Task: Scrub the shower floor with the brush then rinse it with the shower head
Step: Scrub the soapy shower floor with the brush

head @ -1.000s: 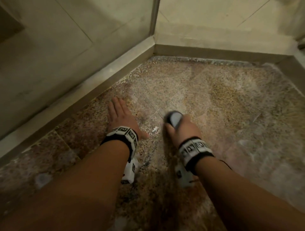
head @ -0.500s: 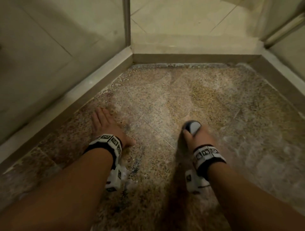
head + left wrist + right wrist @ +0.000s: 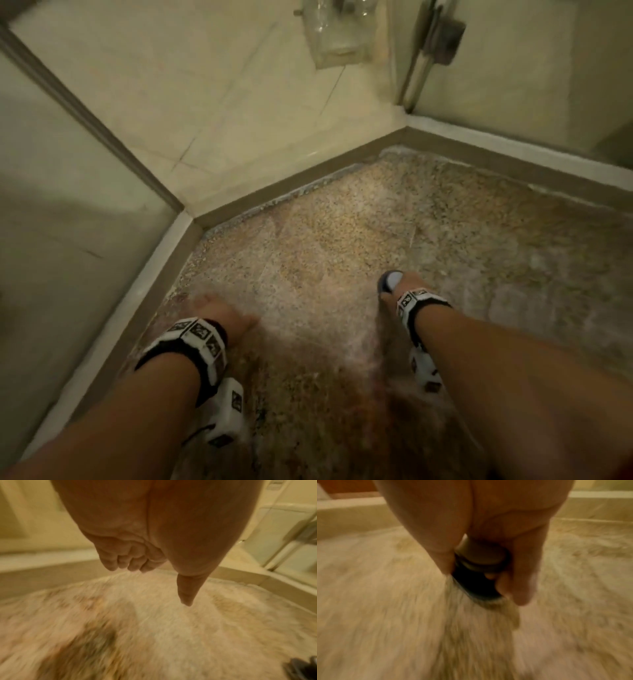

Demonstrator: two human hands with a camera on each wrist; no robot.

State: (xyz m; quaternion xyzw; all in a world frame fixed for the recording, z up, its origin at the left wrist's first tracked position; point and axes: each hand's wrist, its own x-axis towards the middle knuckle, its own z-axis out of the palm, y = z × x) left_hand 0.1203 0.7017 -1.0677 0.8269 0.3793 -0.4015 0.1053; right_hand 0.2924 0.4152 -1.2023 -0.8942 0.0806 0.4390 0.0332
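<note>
While the head view shows only the blue-and-white top of the brush peeking past the right hand, well out on the speckled shower floor from the left curb, the right wrist view shows the fingers clenched round its dark body with the bristles down on the floor. Nearer that curb, the left hand is blurred from above. Its own wrist view shows it grasping nothing, fingers loosely bent and thumb pointing down at the floor.
</note>
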